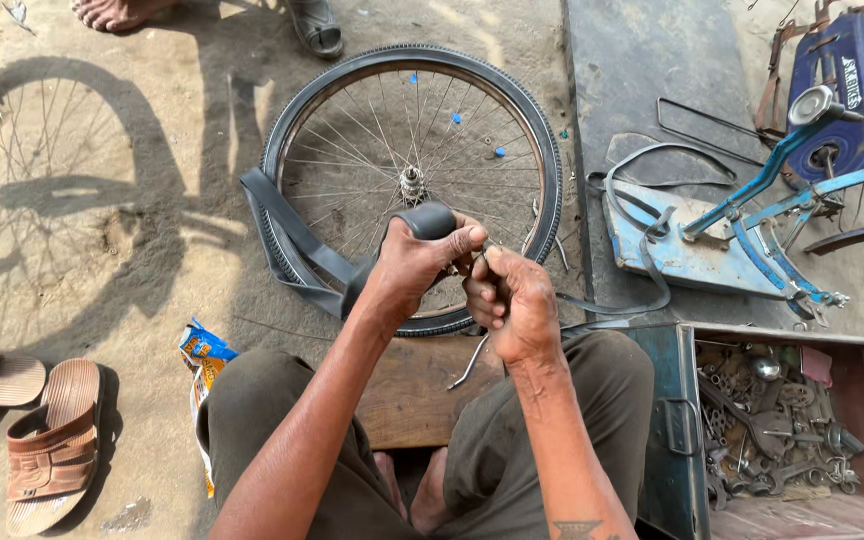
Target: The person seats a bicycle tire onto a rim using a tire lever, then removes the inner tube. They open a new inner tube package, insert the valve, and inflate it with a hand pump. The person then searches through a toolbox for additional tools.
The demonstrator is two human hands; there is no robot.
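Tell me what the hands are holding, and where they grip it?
The left hand grips a folded bend of the black inner tube; the right hand pinches something too small to tell.

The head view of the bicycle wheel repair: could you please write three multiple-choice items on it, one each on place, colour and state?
1. Where does the spoked bicycle wheel lie?
A. flat on the sandy ground
B. in the toolbox
C. on the person's lap

2. What colour is the bicycle frame at right?
A. red
B. blue
C. white

3. How is the black rubber inner tube?
A. fully inside the tyre
B. pulled partly out, gripped by the left hand
C. hanging on a wall

Answers: 1 A, it rests on the ground ahead of the knees; 2 B, its tubes are blue; 3 B, it loops outside the rim into that hand, beside the right hand.
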